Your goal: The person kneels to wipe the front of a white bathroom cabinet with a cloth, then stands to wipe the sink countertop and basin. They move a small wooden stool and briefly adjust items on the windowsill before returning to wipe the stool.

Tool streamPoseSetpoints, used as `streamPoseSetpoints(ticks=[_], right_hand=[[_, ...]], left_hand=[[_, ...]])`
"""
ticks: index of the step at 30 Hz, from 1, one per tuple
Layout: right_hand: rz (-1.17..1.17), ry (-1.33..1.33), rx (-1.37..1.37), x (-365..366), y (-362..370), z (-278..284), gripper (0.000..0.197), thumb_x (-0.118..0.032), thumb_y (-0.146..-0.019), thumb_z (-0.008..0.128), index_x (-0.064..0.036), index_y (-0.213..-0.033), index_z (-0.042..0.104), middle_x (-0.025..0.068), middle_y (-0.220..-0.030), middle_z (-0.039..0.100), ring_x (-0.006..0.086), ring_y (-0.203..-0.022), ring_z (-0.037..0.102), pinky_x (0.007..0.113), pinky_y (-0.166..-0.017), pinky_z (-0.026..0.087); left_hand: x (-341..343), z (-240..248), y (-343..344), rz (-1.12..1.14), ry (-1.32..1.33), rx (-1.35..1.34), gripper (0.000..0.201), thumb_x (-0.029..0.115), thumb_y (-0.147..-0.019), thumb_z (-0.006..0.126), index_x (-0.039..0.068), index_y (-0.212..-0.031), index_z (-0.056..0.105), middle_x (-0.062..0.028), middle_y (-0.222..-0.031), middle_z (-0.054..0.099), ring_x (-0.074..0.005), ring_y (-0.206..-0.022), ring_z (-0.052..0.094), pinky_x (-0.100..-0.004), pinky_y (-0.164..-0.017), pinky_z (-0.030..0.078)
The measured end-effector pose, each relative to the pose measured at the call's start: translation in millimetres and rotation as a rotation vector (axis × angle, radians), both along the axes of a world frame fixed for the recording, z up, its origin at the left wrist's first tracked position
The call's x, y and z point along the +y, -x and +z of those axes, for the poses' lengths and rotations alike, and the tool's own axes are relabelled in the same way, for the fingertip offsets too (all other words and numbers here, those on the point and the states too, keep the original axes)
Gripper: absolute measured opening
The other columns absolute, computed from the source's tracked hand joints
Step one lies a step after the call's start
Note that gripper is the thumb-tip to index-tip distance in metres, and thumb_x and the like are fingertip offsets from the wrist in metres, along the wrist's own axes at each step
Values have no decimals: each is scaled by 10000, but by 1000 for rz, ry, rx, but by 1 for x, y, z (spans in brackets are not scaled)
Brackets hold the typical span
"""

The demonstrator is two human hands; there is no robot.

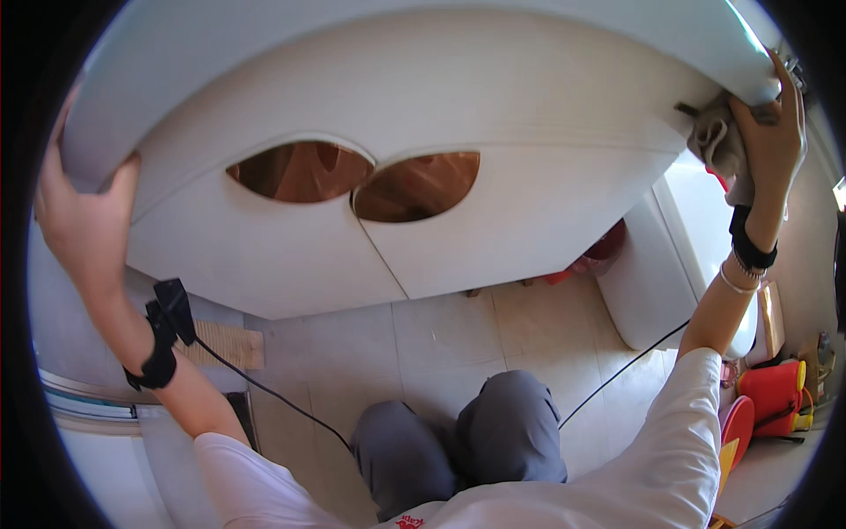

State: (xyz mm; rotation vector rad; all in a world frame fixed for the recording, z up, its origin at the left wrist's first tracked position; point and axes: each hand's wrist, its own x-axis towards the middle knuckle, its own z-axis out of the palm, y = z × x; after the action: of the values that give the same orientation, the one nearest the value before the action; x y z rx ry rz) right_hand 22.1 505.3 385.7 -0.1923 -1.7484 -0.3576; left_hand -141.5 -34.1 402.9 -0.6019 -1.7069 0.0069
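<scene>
Gripping smooth, curved white countertop (pixel 203 53): left hand (pixel 84 212), and right hand (pixel 772 141) with crumpled cloth (pixel 720 144)

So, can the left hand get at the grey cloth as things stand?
Probably not: the left hand grips the left end of the white cabinet, while the grey cloth is at the opposite end, in the right hand. It would likely have to let go and cross over first.

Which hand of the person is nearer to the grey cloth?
Right. The right hand touches the grey cloth; the left hand is far from it, holding the opposite end of the white counter.
</scene>
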Motion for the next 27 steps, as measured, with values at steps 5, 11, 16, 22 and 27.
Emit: streamPoseSetpoints(ticks=[5, 11, 16, 22, 27], right_hand=[[237, 107, -28, -9, 2, -1, 726, -66, -606, 787, -180, -1282, 549, 74, -1234, 573, 247, -1023, 621, 334, -809, 542], [226, 217, -102, -28, 3, 2, 705, -7, -579, 747, -91, -1251, 552, 137, -1261, 553, 288, -1125, 565, 350, -873, 489], [137, 195, -127, -31, -2, -1, 603, -21, -607, 732, -58, -1181, 550, 186, -1250, 537, 356, -1133, 556, 414, -920, 484], [224, 328, -188, -29, -12, -19, 583, -26, -667, 740, -92, -1201, 514, 188, -1282, 489, 370, -1142, 541, 421, -876, 515], [251, 425, -282, -34, -19, -22, 573, -16, -645, 726, -112, -1162, 497, 191, -1297, 468, 379, -1140, 537, 450, -880, 509]], left_hand=[[19, 0, -18, -28, -31, -62, 673, -30, -566, 730, 90, -1206, 559, -68, -1183, 592, -278, -1103, 527, -367, -974, 401], [35, 3, -24, -76, -132, -198, 595, 2, -560, 734, 36, -1117, 531, -122, -1152, 576, -305, -1082, 517, -460, -996, 360], [45, 9, -28, 21, -148, -235, 431, 137, -699, 762, 63, -1041, 511, -94, -1109, 533, -301, -1086, 481, -504, -1000, 350], [52, 19, -35, 167, -108, -327, 425, 240, -713, 773, 79, -997, 502, -81, -1036, 474, -271, -1031, 473, -504, -962, 374], [55, 25, -40, 207, -90, -419, 424, 184, -721, 766, 85, -1015, 477, -85, -1050, 460, -276, -1048, 464, -515, -981, 368]])
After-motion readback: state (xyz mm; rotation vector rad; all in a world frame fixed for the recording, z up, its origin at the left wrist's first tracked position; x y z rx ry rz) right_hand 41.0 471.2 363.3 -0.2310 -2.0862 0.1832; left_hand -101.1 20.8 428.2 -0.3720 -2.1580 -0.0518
